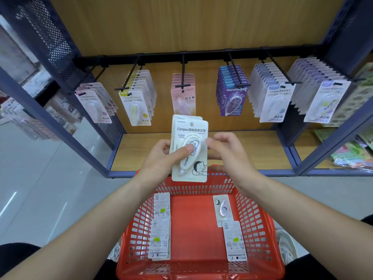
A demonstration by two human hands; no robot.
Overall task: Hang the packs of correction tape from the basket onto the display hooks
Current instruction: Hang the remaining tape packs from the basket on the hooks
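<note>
My left hand grips a small stack of cream correction tape packs, thumb pressed on the front blister, held upright above the red basket. My right hand hovers at the stack's right edge with fingers loosely curled; whether it touches the packs I cannot tell. More packs lie in the basket: some face down on the left, others on the right. The display hooks jut from a black rail, each carrying hanging packs.
The wooden shelf floor lies below the hooks. Blue perforated metal uprights frame the bay on both sides. Other stationery fills the neighbouring bays at left and right. Grey tiled floor spreads to the left.
</note>
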